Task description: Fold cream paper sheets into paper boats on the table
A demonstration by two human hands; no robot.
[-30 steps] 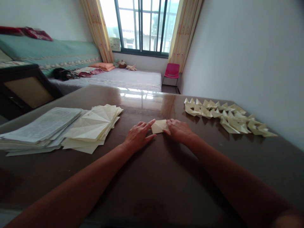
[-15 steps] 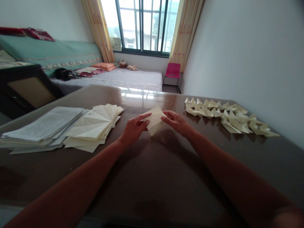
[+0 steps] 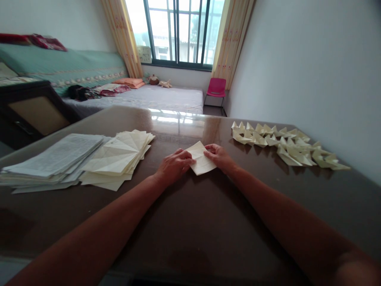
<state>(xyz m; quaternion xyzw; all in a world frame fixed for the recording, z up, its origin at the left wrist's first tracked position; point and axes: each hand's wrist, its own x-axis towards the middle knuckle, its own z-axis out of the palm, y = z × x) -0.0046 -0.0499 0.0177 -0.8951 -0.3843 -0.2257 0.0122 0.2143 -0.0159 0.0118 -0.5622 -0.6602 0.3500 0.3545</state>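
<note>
A small cream sheet of folded paper [image 3: 203, 163] lies turned like a diamond between my two hands, low over the table or on it. My left hand [image 3: 175, 165] pinches its left corner between thumb and bent fingers. At the upper right edge, my right hand [image 3: 219, 156] grips the paper, thumb on top and fingers behind. Left of my hands is a stack of creased cream sheets [image 3: 114, 155]. Several folded paper boats [image 3: 285, 145] stand in rows on the right.
A pile of printed paper [image 3: 56, 155] lies at the table's left side, touching the creased stack. The glossy brown table [image 3: 190, 222] reaches toward a bed [image 3: 175, 97]. Beyond its far edge stands a pink chair [image 3: 216, 87], and a white wall borders the right.
The paper was a small rectangle pressed on the table, then lifted and turned into a diamond. Now it is lower and nearer me, with my left fingers curled onto its corner.
</note>
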